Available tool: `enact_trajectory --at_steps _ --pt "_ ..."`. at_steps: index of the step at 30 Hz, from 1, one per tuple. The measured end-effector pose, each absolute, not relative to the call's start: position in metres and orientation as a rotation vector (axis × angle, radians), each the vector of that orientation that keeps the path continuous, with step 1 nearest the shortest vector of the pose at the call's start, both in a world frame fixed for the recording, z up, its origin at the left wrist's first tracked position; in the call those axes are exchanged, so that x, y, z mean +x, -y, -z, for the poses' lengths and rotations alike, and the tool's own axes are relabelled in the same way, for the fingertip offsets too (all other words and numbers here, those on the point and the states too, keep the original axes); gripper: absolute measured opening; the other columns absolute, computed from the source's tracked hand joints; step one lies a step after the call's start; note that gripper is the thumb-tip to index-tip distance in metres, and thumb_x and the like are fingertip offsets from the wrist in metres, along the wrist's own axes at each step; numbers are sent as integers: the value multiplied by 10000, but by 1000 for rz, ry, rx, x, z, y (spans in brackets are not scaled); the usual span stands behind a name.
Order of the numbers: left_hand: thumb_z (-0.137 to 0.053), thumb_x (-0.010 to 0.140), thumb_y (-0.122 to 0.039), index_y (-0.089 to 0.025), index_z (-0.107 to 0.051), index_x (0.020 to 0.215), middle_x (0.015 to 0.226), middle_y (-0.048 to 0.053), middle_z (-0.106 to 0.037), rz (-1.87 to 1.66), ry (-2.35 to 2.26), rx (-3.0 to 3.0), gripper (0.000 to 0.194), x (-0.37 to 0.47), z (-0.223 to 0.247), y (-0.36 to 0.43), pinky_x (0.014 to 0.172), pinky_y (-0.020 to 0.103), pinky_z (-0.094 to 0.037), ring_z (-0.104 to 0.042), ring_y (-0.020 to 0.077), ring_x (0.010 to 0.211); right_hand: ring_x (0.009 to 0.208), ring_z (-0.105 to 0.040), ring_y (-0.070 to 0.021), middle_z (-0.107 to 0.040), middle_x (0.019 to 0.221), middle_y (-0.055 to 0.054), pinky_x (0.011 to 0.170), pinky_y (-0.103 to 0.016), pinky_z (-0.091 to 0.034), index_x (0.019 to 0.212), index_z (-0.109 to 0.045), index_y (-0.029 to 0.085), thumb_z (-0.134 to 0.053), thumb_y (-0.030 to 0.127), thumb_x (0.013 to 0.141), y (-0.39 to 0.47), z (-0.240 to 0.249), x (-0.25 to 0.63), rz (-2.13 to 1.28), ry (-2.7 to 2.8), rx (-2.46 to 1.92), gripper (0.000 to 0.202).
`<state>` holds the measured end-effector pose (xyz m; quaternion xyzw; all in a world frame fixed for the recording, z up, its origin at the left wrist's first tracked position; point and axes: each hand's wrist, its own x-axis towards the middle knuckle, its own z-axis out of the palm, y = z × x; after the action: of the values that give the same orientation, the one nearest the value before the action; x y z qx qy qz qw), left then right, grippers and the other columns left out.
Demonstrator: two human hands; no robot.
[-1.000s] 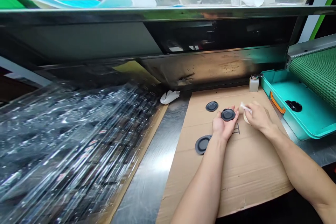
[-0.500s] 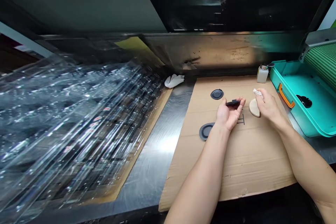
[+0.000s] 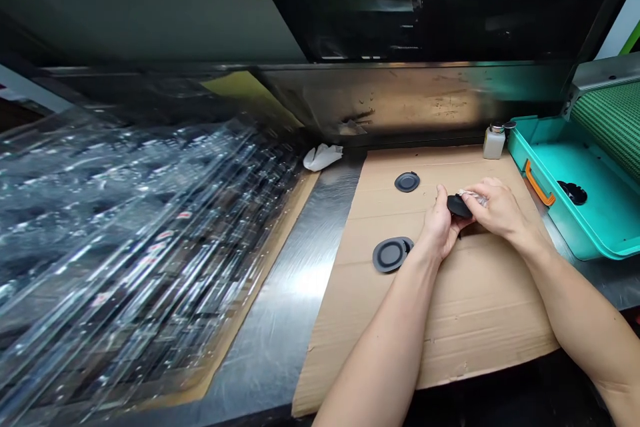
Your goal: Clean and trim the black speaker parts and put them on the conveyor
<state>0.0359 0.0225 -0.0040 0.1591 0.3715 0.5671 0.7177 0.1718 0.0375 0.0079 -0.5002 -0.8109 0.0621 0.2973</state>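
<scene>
Over the cardboard sheet, my left hand grips a flat, dark rounded plastic part by its edge. My right hand pinches a crumpled white wipe, which touches the part's upper right side. Two similar dark grey parts lie on the cardboard left of my hands: a small oval one farther back and a bigger one with a raised ring nearer me. My fingers hide some of the held part.
Clear plastic trays are stacked on the left. A white pump bottle stands at the back beside a teal bin with an orange latch and a black piece inside. Crumpled white tissue lies on the metal bench.
My right hand has moved left with the wipe, from above a beige rounded piece to the dark part. That beige piece is now hidden. In my left hand the part has tilted, showing its face.
</scene>
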Motion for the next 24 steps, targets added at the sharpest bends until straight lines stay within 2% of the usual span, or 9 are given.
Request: enact_trajectory --at_steps 2,5,11,14,17,24 --pt "-506 954 -583 -119 -655 865 809 97 -711 -1272 -862 460 495 39 7 -20 710 314 -599 -692 188 779 926 -575 -218 -682 917 -55 834 -335 -367 965 -746 234 -541 304 953 -36 -8 169 -85 2220 -1400 217" --pt "-552 905 -636 -131 -660 832 727 80 -702 -1275 -923 635 523 40 10 -18 634 272 -564 -693 188 727 938 -561 -223 -677 923 -64 822 -346 -333 934 -738 215 -528 293 950 -33 -9 167 6 2278 -1457 224" --pt "-448 900 -721 -146 -652 747 481 38 -584 -1211 -1051 916 629 37 18 -18 415 234 -399 -601 169 475 923 -538 -225 -687 891 -68 848 -383 -280 820 -714 195 -500 269 950 -30 -11 167 96 2353 -1364 261" --pt "-399 909 -732 -158 -633 704 426 22 -535 -1180 -1085 961 653 35 21 -19 401 244 -377 -536 152 399 921 -537 -223 -689 900 -71 847 -384 -273 781 -697 192 -490 269 955 -31 -11 167 79 2355 -1324 282" --pt "-405 896 -750 -160 -628 706 411 4 -507 -1156 -1082 1003 659 34 21 -19 389 242 -356 -470 128 344 907 -532 -231 -671 824 -63 836 -383 -268 772 -708 201 -515 252 923 -31 -12 168 22 2414 -1377 251" --pt "-383 898 -755 -172 -592 629 442 27 -539 -1119 -1112 1097 675 31 22 -18 397 245 -344 -484 126 359 872 -522 -208 -666 831 -50 838 -378 -264 740 -703 197 -514 236 914 -30 -16 170 1 2390 -1336 260"
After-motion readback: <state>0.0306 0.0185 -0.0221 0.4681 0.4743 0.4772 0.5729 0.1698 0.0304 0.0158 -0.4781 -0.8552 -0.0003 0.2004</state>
